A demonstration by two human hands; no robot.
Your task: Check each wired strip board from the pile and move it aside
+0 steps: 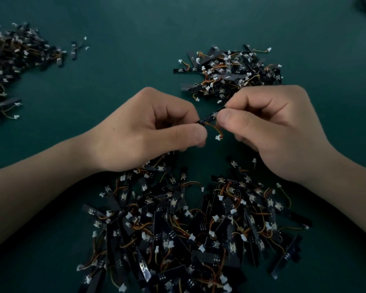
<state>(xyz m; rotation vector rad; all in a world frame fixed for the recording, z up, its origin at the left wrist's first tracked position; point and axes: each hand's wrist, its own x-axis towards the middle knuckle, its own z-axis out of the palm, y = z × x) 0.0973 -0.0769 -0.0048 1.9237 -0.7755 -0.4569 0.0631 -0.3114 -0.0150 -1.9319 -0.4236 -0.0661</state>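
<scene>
Left hand (148, 132), right hand (277, 127) pinching strip board (207, 118), pile (188, 229) below

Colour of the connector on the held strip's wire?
White. The connector dangles below the strip; head view shows it.

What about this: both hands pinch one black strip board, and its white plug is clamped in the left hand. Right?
Not quite. The left hand and right hand do pinch one black strip board, but its white plug dangles free between them, clamped by neither; the head view shows it.
</scene>
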